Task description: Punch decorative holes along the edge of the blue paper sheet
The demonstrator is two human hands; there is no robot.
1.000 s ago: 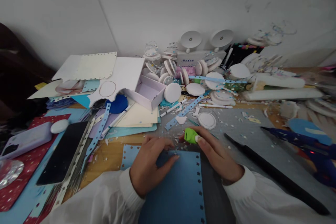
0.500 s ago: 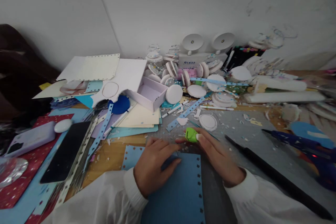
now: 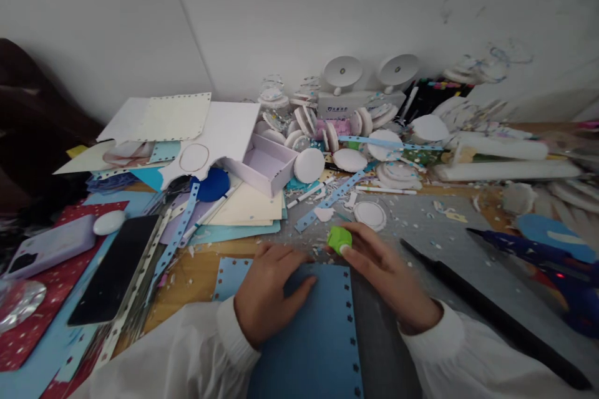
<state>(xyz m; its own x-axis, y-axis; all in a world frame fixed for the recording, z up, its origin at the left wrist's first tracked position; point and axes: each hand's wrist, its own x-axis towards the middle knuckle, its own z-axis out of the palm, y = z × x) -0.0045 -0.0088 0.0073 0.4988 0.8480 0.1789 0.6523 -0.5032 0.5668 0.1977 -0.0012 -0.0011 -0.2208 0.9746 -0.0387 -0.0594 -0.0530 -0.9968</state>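
My right hand (image 3: pixel 384 274) grips a small green punch (image 3: pixel 339 239) at the far edge of a blue paper sheet (image 3: pixel 313 330) whose borders carry rows of small punched holes. My left hand (image 3: pixel 269 293) lies on the sheet with fingers spread and thumb out, pressing it flat on the grey mat (image 3: pixel 421 230). Both wrists come out of white sleeves at the bottom of the view.
A black phone (image 3: pixel 112 274) and a lilac case (image 3: pixel 51 246) lie at left. A lilac box (image 3: pixel 264 165), white discs (image 3: pixel 309 165) and punched blue strips (image 3: pixel 330 199) crowd the back. A black rod (image 3: pixel 486 312) and blue glue gun (image 3: pixel 538 255) lie at right.
The green punch and my right hand have shifted slightly left and farther along the sheet's top edge. My left hand stays pressed on the sheet.
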